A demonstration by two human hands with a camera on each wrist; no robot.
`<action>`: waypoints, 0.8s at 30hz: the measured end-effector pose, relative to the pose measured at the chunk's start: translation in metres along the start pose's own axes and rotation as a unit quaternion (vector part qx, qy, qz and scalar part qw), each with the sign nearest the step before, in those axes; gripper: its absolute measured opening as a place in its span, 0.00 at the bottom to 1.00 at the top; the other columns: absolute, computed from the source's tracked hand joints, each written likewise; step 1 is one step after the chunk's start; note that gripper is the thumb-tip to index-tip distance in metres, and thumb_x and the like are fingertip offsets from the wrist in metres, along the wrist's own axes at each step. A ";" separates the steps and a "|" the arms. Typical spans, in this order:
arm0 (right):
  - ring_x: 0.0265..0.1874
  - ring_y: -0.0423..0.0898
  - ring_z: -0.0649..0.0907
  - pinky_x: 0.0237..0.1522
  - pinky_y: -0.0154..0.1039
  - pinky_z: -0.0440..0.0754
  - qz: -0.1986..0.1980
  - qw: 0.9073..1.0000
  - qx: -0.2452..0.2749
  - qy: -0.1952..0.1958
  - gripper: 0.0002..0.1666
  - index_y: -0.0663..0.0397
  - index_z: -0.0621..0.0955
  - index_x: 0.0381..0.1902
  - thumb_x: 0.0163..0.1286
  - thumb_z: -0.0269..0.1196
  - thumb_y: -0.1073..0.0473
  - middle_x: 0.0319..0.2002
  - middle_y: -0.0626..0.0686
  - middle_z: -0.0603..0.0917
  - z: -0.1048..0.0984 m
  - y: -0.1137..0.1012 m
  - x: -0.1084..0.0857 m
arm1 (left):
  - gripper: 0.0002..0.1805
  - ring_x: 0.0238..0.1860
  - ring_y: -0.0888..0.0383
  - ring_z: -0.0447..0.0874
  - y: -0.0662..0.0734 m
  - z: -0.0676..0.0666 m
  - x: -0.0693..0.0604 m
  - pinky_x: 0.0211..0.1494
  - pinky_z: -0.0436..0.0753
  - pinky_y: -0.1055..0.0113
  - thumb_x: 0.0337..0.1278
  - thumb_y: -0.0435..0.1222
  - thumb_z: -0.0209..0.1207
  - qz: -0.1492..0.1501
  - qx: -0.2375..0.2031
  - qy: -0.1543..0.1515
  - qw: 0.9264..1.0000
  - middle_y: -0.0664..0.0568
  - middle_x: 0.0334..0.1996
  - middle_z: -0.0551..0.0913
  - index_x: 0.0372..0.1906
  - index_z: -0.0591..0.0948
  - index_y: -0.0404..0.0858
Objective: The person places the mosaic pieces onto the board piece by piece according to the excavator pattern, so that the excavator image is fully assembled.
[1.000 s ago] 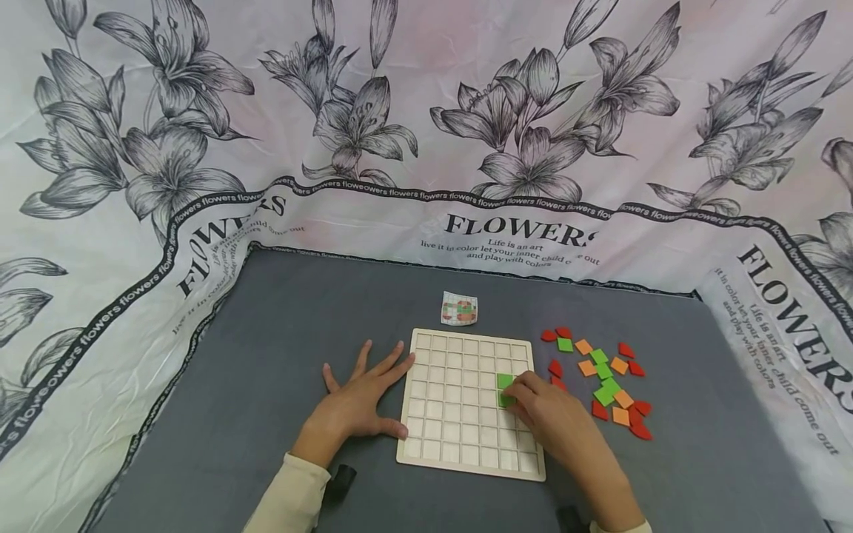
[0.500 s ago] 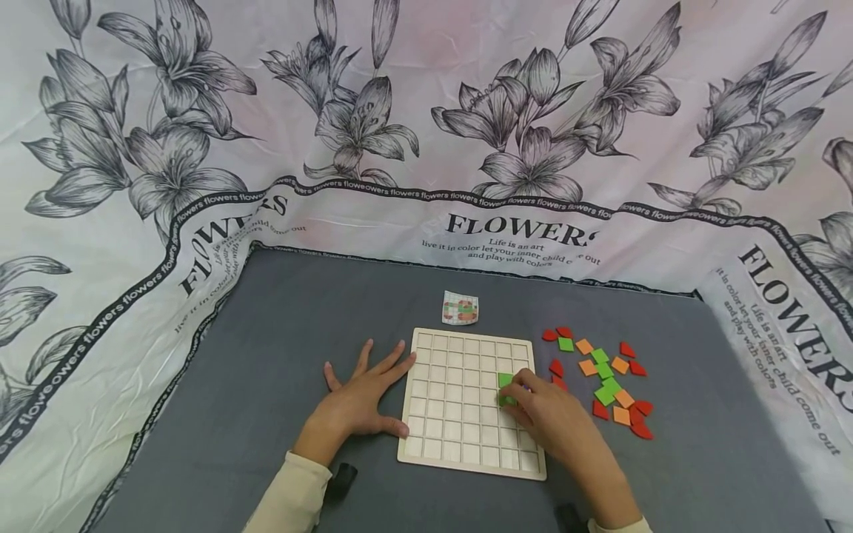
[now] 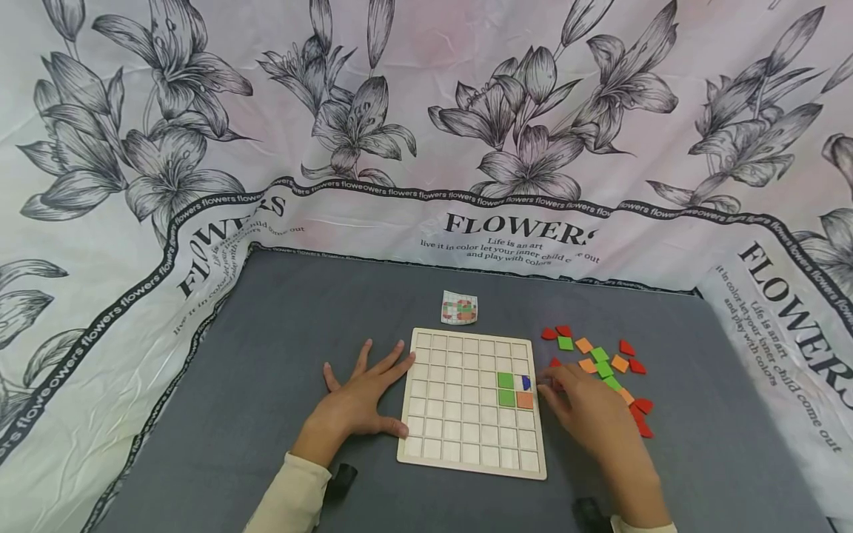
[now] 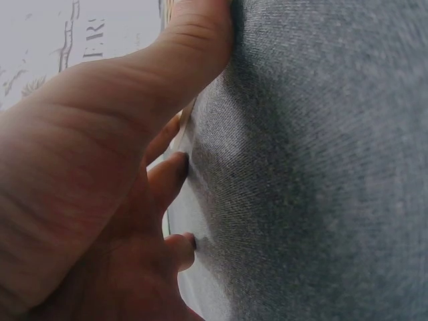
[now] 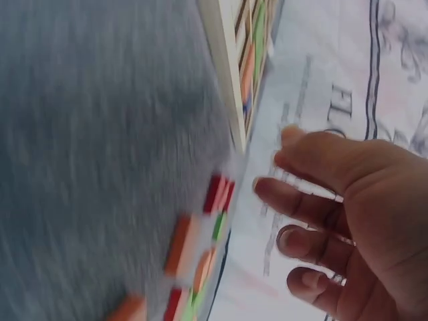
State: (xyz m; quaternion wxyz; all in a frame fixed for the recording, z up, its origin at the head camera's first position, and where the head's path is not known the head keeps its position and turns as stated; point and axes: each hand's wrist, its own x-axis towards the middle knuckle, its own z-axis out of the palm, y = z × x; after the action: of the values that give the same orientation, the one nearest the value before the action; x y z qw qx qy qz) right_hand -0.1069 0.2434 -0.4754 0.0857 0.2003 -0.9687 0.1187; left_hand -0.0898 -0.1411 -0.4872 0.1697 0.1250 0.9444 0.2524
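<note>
A pale wooden grid board lies flat on the grey cloth. Near its right side, two green square tiles sit one above the other. Beside them are an orange square tile and a small blue piece with a rounded edge. My left hand is spread flat, with its thumb and a fingertip touching the board's left edge. Just off the right edge hovers my right hand; the right wrist view shows its fingers loosely bent with nothing held.
Several loose red, orange and green pieces are scattered right of the board, some hidden behind my right hand. A small printed pattern card lies beyond the board's far edge. Flower-printed cloth rises behind and at the sides.
My right hand has moved right, off the board toward the loose pieces. The lower green tile, the orange tile and the blue piece are now uncovered. My left hand has stayed put.
</note>
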 end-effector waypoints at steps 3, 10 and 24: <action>0.26 0.42 0.81 0.23 0.41 0.78 0.051 0.999 0.002 0.002 0.16 0.54 0.87 0.50 0.68 0.76 0.56 0.41 0.51 0.87 -0.009 0.012 -0.003 | 0.67 0.86 0.40 0.26 0.000 -0.001 0.001 0.64 0.23 0.12 0.38 0.60 0.81 -0.002 0.002 0.001 1.000 0.64 0.87 0.46 0.86 0.56 0.63; 0.27 0.50 0.84 0.23 0.49 0.79 0.134 0.991 0.010 -0.013 0.16 0.58 0.86 0.52 0.70 0.74 0.56 0.40 0.54 0.87 -0.017 0.036 -0.008 | 0.67 0.86 0.40 0.26 -0.001 0.000 -0.001 0.64 0.23 0.12 0.38 0.60 0.81 -0.003 -0.005 0.002 1.000 0.63 0.87 0.47 0.86 0.57 0.62; 0.36 0.55 0.83 0.34 0.58 0.83 0.195 0.974 0.007 -0.116 0.15 0.61 0.88 0.49 0.70 0.74 0.56 0.40 0.58 0.82 -0.021 0.057 -0.011 | 0.67 0.86 0.40 0.26 -0.001 0.000 0.001 0.63 0.22 0.12 0.38 0.60 0.81 0.002 -0.007 0.005 1.000 0.63 0.87 0.47 0.86 0.57 0.62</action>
State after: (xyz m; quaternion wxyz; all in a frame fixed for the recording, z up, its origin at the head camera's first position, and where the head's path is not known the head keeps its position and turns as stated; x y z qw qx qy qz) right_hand -0.1178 0.3042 -0.4693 -0.0537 0.0201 -0.9916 0.1163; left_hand -0.0905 -0.1417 -0.4874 0.1654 0.1243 0.9433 0.2597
